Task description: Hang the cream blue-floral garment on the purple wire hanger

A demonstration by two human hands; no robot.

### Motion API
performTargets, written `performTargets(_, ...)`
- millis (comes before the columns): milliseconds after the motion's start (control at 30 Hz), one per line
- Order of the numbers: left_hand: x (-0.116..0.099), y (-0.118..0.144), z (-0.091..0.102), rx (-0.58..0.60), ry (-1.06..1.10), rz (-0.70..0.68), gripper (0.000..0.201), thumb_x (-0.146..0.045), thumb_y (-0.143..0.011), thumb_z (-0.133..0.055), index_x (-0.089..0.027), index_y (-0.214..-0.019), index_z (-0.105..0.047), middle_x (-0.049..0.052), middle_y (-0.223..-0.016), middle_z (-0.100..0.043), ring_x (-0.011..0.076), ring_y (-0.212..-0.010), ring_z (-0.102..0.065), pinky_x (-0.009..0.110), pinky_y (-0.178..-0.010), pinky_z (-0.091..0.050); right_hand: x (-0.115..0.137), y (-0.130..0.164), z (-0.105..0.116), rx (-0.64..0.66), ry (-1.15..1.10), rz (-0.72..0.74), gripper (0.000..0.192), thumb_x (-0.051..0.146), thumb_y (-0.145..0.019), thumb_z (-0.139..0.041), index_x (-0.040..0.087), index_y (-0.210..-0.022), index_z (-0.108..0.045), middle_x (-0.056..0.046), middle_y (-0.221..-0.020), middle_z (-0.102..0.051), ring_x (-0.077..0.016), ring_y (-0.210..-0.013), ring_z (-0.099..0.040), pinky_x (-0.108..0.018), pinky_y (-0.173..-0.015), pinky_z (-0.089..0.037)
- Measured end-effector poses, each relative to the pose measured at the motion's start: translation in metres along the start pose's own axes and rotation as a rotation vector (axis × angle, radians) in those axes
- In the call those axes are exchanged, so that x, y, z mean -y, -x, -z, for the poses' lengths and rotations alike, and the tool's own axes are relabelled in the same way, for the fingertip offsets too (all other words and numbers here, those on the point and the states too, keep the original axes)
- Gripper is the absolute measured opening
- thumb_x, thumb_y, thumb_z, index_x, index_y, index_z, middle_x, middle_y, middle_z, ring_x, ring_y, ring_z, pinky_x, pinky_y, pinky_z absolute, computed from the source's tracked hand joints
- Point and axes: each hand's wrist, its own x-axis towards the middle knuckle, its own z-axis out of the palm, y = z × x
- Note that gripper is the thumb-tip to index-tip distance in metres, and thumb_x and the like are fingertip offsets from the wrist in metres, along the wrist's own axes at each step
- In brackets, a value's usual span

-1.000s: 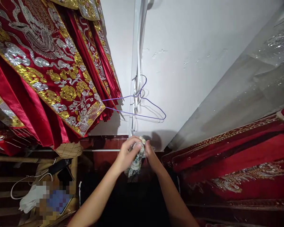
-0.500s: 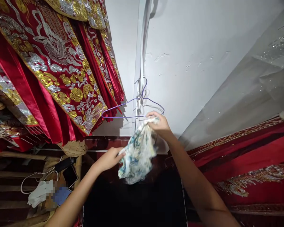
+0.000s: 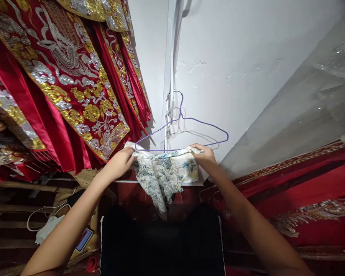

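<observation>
Below the hanger's bar, left hand and right hand are each pinching an end of the cloth, stretching it level, parallel, just touching.

Looks like a costume or ceremonial-garment storeroom: heavy red robes stitched with gold and silver embroidery hang crowded on the left, more red embroidered cloth lies on the right, and a purple wire hanger hangs against a plain white wall.

Red embroidered robes cut off at left edge, both elbows out of frame
</observation>
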Motion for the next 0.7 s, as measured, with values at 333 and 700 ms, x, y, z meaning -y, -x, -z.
performTargets(333, -0.034, -0.074, -0.016, -0.106, 0.015, -0.311, 0.049, -0.006, -0.085, -0.045, -0.020, -0.130, -0.056, 0.009, -0.114, -0.066, 0.0233, -0.105, -0.061, 0.036, -0.098, -0.045, 0.037, 0.042, 0.011, 0.127, 0.035, 0.153, 0.049, 0.027, -0.077, -0.062, 0.021, -0.125, -0.069, -0.004, -0.090, -0.074, -0.0249, -0.085, -0.066, -0.035, -0.078, -0.051)
performTargets(700, -0.024, -0.080, -0.001, -0.347, -0.097, -0.223, 0.018, -0.027, -0.094, -0.051, -0.019, -0.103, -0.066, 0.010, -0.104, -0.062, 0.0247, -0.099, -0.059, 0.037, -0.091, -0.045, 0.042, 0.001, 0.097, 0.034, -0.224, -0.160, 0.030, 0.031, -0.058, -0.087, 0.015, -0.080, -0.075, -0.007, -0.073, -0.074, -0.0271, -0.072, -0.069, -0.034, -0.060, -0.053)
